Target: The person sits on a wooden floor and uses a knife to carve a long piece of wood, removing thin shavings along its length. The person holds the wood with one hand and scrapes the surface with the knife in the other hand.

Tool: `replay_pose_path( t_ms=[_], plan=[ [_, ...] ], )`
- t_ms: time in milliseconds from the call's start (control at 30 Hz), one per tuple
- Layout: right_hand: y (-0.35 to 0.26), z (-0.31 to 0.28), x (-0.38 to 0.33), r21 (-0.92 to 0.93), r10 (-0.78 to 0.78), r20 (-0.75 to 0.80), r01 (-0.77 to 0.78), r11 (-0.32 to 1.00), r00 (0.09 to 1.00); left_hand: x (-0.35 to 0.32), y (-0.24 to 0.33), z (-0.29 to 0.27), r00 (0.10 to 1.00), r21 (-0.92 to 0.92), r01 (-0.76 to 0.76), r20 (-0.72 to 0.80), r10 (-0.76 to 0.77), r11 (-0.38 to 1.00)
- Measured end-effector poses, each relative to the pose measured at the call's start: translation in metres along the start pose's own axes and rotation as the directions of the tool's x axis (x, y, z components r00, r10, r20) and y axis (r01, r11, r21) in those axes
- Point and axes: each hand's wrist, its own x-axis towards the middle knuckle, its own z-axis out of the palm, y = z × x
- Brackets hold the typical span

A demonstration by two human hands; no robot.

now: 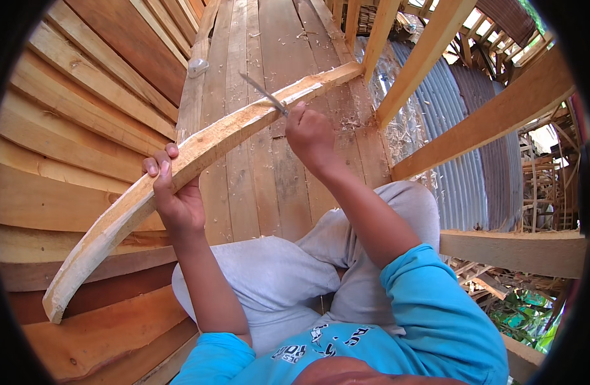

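Seated on the plank floor (269,96), grey trousers (288,269) drawn up, blue sleeves (436,308) at the lower edge. My left hand (173,192), at about 9 o'clock of the view centre, is wrapped round a long curved wooden piece (199,151): fingers curl over its upper edge, thumb under, a closed grip. The piece runs from a blunt end at 8 o'clock, low left, up to 1 o'clock, where its far end meets an upright post (378,32). Its top face is pale, freshly cut; the lower edge rough. My right hand (311,135), just past centre toward 12 o'clock, is fisted tight around the handle of a thin metal blade (263,93); the handle itself is hidden in the fist. The blade points toward 11 o'clock and lies across the upper edge of the curved piece; cannot tell if the edge is biting in. Shavings (353,122) scattered on the planks near the right hand. Stacked hull boards (83,115) at 9 to 10 o'clock. Corrugated metal sheeting (462,173) below, at 3 o'clock, seen through timber beams (487,122). Small clear plastic object (197,66) on the planks at 11 o'clock, well apart from both hands.
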Motion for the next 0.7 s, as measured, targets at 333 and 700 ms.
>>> replay_pose_path(
  t_ms=[333, 700],
  plan=[
    [0.009, -0.005, 0.014, -0.108, -0.11, 0.074, 0.117, 0.987, 0.991, 0.004, -0.019, -0.005, 0.991, -0.129, -0.136, -0.024, 0.134, 0.982],
    [-0.001, -0.004, -0.004, -0.04, -0.066, 0.062, 0.069, 0.997, 0.996, 0.004, -0.024, -0.006, 0.987, -0.12, -0.161, -0.006, 0.161, 0.98]
  ],
)
